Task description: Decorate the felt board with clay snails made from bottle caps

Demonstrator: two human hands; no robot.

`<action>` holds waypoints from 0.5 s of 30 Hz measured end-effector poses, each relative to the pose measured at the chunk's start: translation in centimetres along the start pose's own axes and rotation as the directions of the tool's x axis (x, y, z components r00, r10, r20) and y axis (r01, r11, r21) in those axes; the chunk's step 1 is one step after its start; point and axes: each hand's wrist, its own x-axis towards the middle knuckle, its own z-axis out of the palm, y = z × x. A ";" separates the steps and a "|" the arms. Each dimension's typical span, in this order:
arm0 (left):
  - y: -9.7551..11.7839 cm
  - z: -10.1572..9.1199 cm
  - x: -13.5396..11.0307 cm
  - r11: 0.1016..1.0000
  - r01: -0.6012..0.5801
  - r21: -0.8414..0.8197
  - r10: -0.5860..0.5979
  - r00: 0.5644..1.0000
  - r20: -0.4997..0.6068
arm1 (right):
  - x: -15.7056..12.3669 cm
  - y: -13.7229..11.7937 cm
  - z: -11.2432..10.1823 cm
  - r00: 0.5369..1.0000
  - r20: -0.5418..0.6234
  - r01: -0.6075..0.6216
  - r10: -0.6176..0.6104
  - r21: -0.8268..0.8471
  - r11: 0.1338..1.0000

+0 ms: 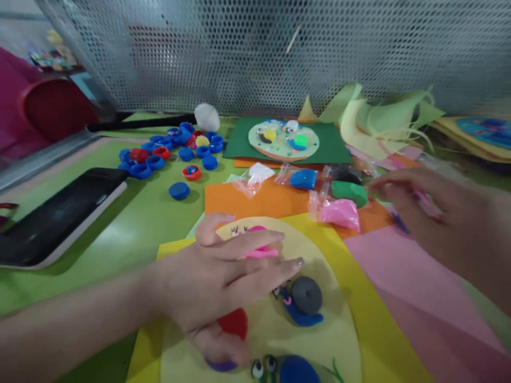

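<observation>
My left hand (pixel 231 282) lies palm down with fingers spread over a cream paper circle (pixel 335 335), partly covering a pink clay snail (pixel 259 250) and a snail with a red shell (pixel 235 322). Just right of its fingertips is a blue clay snail with a grey shell (pixel 306 297). Another clay figure with googly eyes and a dark blue shell (pixel 299 371) is cut off at the bottom. On the right, my right hand (pixel 451 213) is blurred, its fingers bent together beside a green clay packet (pixel 349 193). Small pink and blue items show by those fingers; what they hold is unclear.
Blue and red bottle caps (pixel 179 190) are scattered at left near a black phone-like device (pixel 59 213). White, blue and pink clay packets (pixel 341 213) lie on orange paper (pixel 247 199). A finished snail picture (pixel 283 149) stands behind, before a perforated metal panel (pixel 279 58).
</observation>
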 end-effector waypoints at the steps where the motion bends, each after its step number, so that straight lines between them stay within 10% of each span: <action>1: -0.1 0.0 -0.1 0.996 -0.075 -0.043 0.075 0.997 -0.001 | 0.4 0.0 0.2 0.999 0.005 0.034 -0.034 0.010 0.999; 7: -0.6 -0.1 0.4 0.998 0.015 -0.066 -0.024 0.990 -0.139 | -0.1 -0.4 2.6 0.942 0.203 0.261 -0.266 0.050 0.964; 15: 1.7 0.1 2.6 0.923 0.385 0.002 -0.364 0.875 -0.319 | -0.6 -4.1 0.6 0.940 -0.007 0.339 -0.342 0.167 0.926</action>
